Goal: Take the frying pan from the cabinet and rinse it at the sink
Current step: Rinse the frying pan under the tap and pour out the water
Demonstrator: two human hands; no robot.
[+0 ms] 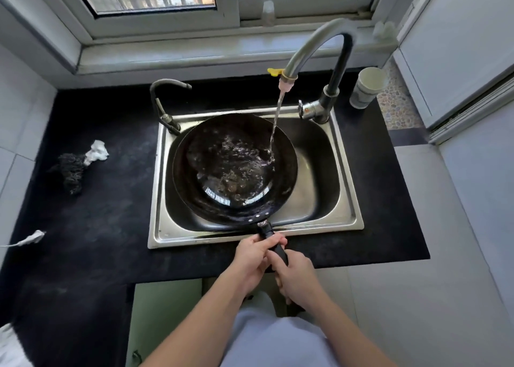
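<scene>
Black frying pan (235, 169) glinting wet over the silver steel sink (345, 177), its handle (274, 244) black too. Just beyond the left grip (254, 258), the surface (105, 205) is showing speckled black. Far ahead, a yellow tab (275, 71) and pink tip (286, 84) are dressing the grey faucet (314, 44); a white cup (367, 87) is showing faint bands.

pan (235, 166) fills sink (347, 172) | right basin strip free | faucet (319, 49) overhangs

Dark round frying pan (235, 169), holding water, inside steel sink (345, 172).
</scene>
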